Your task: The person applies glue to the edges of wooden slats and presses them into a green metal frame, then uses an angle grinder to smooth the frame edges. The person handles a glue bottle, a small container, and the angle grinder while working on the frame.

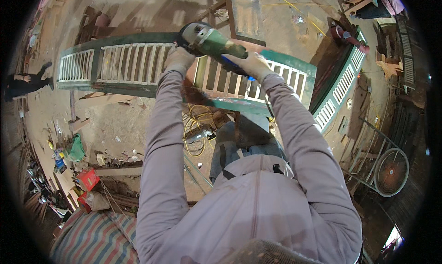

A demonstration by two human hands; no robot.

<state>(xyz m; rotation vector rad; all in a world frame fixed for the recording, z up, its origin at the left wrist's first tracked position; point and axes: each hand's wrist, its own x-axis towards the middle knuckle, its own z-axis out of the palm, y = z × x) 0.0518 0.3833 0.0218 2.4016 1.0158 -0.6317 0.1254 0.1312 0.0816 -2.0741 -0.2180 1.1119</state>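
An angle grinder (pixel 215 42) with a green body and a round dark guard is held in both my hands. My left hand (pixel 180 59) is closed at its head, beside the guard. My right hand (pixel 251 66) wraps round the rear of the body. Both hands seem to be in pale gloves. Below the grinder lies a long louvred shutter (pixel 156 90) with a green frame and whitish slats, some of its middle bare reddish wood. The grinder covers part of the far rail, and I cannot tell whether its disc touches the wood.
A second louvred shutter (pixel 332 98) stands at the right, where another person's arm (pixel 343 35) reaches over it. Yellow cable (pixel 198 121) lies coiled near my legs. A round fan (pixel 391 173) is at the right. A person in dark clothes (pixel 27 83) is far left.
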